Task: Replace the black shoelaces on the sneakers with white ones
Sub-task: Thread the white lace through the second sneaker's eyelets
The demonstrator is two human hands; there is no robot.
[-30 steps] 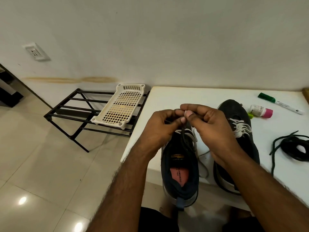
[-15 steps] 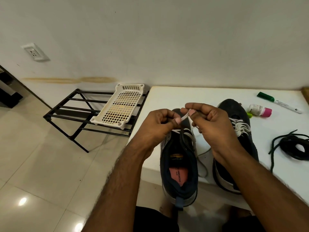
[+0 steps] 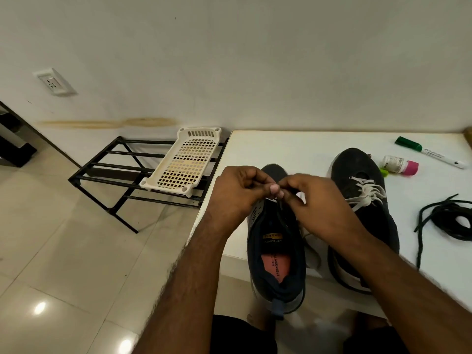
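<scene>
Two dark sneakers stand on the white table (image 3: 293,149), heels toward me. The left sneaker (image 3: 277,256) has a pink insole and overhangs the front edge. Over its eyelets my left hand (image 3: 240,198) and my right hand (image 3: 319,208) meet, fingertips pinching a white lace (image 3: 310,236) whose slack trails to the shoe's right. The pinch itself is mostly hidden by the fingers. The right sneaker (image 3: 367,221) carries white laces (image 3: 367,194) across its upper. A pile of black laces (image 3: 452,221) lies on the table at the right.
A green-capped marker (image 3: 429,152) and a small bottle with a pink cap (image 3: 401,164) lie behind the right sneaker. Left of the table stands a black metal rack (image 3: 122,172) with a cream plastic tray (image 3: 189,162) on it, over a tiled floor.
Both hands have dropped lower and come closer together over the left sneaker's eyelets. The short stretch of white lace seen between the fingertips half a second ago is now hidden.
</scene>
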